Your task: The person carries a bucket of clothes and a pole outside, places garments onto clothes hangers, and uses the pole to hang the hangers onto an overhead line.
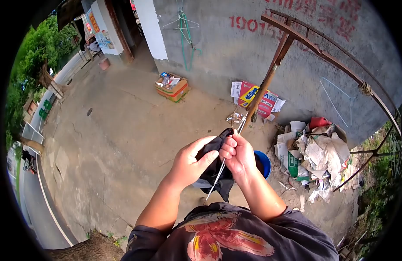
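A black cloth (214,143) is held up in front of me, and part of it (226,187) hangs below my hands. Its exact kind of garment does not show. My left hand (193,160) is closed on the cloth's left side, the thumb pointing right. Close beside it, my right hand (238,155) is closed with its fingertips at the cloth's upper edge. A thin white line (220,173) runs slantwise past my right hand, from near my chest toward a wooden pole. Behind my right wrist is a blue bucket (265,164), partly hidden.
The brown pole (266,82) belongs to a frame reaching overhead on the right. A heap of cardboard and bags (316,152) lies at right. By the wall are a flattened red box (264,102) and a filled carton (172,88). Hangers (181,26) hang on the wall.
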A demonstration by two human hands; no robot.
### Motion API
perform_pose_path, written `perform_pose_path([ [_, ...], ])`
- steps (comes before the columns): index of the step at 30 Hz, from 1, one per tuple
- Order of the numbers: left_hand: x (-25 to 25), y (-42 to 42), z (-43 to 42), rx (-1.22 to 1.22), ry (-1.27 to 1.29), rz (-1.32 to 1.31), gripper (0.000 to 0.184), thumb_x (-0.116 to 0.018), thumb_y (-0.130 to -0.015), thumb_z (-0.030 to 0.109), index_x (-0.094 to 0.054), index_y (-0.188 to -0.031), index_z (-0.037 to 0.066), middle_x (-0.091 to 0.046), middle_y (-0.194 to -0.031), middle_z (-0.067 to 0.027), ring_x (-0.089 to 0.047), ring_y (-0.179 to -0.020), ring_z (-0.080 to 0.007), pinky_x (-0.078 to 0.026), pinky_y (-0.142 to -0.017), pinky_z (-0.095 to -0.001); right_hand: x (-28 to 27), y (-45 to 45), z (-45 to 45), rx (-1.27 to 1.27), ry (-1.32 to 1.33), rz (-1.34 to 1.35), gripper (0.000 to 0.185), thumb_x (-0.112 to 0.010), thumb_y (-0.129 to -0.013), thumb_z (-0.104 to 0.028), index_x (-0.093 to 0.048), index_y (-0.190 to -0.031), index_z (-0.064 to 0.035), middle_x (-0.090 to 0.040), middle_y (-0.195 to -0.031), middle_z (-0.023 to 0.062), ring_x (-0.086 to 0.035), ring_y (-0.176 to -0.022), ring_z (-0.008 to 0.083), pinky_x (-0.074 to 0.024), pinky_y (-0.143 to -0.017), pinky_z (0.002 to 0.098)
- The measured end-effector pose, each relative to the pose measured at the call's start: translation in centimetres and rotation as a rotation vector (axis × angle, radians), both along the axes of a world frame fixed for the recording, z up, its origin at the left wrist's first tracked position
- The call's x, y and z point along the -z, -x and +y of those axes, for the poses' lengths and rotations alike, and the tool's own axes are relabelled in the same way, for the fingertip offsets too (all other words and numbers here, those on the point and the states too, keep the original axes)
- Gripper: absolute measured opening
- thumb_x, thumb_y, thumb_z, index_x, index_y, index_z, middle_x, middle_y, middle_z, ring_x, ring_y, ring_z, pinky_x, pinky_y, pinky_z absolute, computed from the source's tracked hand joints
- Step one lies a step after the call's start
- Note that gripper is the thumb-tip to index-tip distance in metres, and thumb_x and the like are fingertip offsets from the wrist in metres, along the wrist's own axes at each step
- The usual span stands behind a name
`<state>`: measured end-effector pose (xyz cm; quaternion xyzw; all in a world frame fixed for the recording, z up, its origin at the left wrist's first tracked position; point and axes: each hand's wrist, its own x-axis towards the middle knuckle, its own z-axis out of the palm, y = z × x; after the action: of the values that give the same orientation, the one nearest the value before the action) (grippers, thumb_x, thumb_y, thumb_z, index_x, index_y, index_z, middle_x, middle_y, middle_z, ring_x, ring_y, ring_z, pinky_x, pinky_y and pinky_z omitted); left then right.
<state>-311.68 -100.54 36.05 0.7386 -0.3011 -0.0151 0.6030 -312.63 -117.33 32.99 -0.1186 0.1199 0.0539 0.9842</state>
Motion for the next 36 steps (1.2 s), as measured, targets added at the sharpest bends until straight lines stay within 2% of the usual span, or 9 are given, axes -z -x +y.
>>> perform_pose_path([
  [6,5.3,0.0,0.8,-0.345,-0.424,-0.432,0.044,-0.069,-0.072,0.006,-0.058,-0.115,0.007,-0.056,-0.099,-0.0107,-0.061,-0.088,-0.029,-0.051,-0.074,-0.0392,-3.7,0.2,-1.0,0.122,0.104,-0.188,0.027,-0.039,-0.104,-0.028,-0.045,-0.084,-0.012,-0.038,-0.063,-0.0039,-0.027,-0.049,0.0072,-0.0252,-0.045,0.0235],
  [10,8.2,0.1,2.5,-0.393,-0.361,-0.235,0.047,-0.066,-0.065,0.004,-0.055,-0.111,0.008,-0.056,-0.09,-0.0093,-0.059,-0.083,-0.0288,-0.05,-0.071,-0.0388,-4.3,-1.4,-1.5,0.386,0.365,-0.289,0.024,-0.041,-0.104,-0.028,-0.047,-0.086,-0.0129,-0.04,-0.063,-0.0038,-0.027,-0.048,0.0064,-0.0235,-0.044,0.0229],
  [15,1.6,3.9,2.6,0.085,-0.27,-0.096,0.048,-0.077,-0.074,0.017,-0.056,-0.116,0.006,-0.054,-0.088,-0.0062,-0.054,-0.071,-0.0165,-0.047,-0.06,-0.0281,-3.3,-4.2,-1.4,0.611,0.352,-0.223,0.021,-0.048,-0.102,-0.031,-0.05,-0.088,-0.0142,-0.043,-0.065,-0.006,-0.029,-0.048,0.0049,-0.0254,-0.045,0.0218],
  [23,6.0,-0.4,1.7,-0.346,-0.207,-0.238,0.026,-0.065,-0.09,0.03,-0.061,-0.09,0.004,-0.062,-0.071,-0.0167,-0.062,-0.068,-0.0383,-0.049,-0.059,-0.0419,-3.2,-4.8,3.2,0.331,0.095,-0.211,0.021,-0.047,-0.102,-0.026,-0.053,-0.095,-0.0075,-0.053,-0.074,-0.0005,-0.043,-0.06,0.011,-0.0377,-0.056,0.025],
  [24,6.1,-1.2,2.8,-0.378,-0.206,-0.278,0.024,-0.065,-0.09,0.028,-0.061,-0.088,0.004,-0.061,-0.07,-0.0165,-0.061,-0.065,-0.0371,-0.048,-0.058,-0.0411,-2.2,-5.6,2.6,0.205,0.062,-0.38,0.019,-0.048,-0.101,-0.023,-0.055,-0.102,-0.0051,-0.06,-0.086,0.004,-0.053,-0.072,0.0176,-0.0458,-0.072,0.0318],
  [25,5.4,-1.9,4.2,-0.407,-0.209,-0.314,0.023,-0.065,-0.09,0.026,-0.061,-0.085,0.003,-0.061,-0.069,-0.0162,-0.06,-0.063,-0.0359,-0.047,-0.056,-0.0404,-2.2,-5.3,1.8,0.052,0.189,-0.465,0.026,-0.049,-0.1,-0.022,-0.056,-0.116,-0.0022,-0.064,-0.106,0.0095,-0.061,-0.094,0.0234,-0.0467,-0.091,0.0387],
  [28,1.6,-3.6,8.3,-0.454,-0.25,-0.429,0.02,-0.067,-0.088,0.019,-0.06,-0.082,0.001,-0.058,-0.066,-0.0145,-0.055,-0.057,-0.0331,-0.045,-0.053,-0.0383,-2.5,-1.0,-1.1,-0.161,0.909,-0.568,0.038,-0.05,-0.1,-0.023,-0.051,-0.131,-0.0008,-0.058,-0.121,0.0116,-0.059,-0.112,0.0227,-0.0471,-0.095,0.0391],
  [34,-5.1,-3.0,10.1,-0.359,-0.412,-0.699,0.022,-0.072,-0.08,0.014,-0.056,-0.079,0.0,-0.054,-0.065,-0.0141,-0.051,-0.057,-0.0352,-0.04,-0.051,-0.0398,8.7,-2.9,1.3,0.187,2.039,-0.191,0.063,-0.082,-0.074,-0.038,-0.044,-0.112,-0.0055,-0.05,-0.094,0.0122,-0.059,-0.075,0.0252,-0.0502,-0.07,0.0365],
  [36,-6.0,-2.9,11.4,-0.355,-0.447,-0.704,0.023,-0.074,-0.076,0.01,-0.054,-0.079,-0.001,-0.053,-0.067,-0.0148,-0.051,-0.058,-0.0361,-0.04,-0.051,-0.0405,10.9,-5.1,1.8,0.115,1.879,-0.124,0.04,-0.074,-0.081,-0.024,-0.049,-0.106,-0.0061,-0.054,-0.088,0.0105,-0.059,-0.077,0.0239,-0.0495,-0.072,0.0351],
])
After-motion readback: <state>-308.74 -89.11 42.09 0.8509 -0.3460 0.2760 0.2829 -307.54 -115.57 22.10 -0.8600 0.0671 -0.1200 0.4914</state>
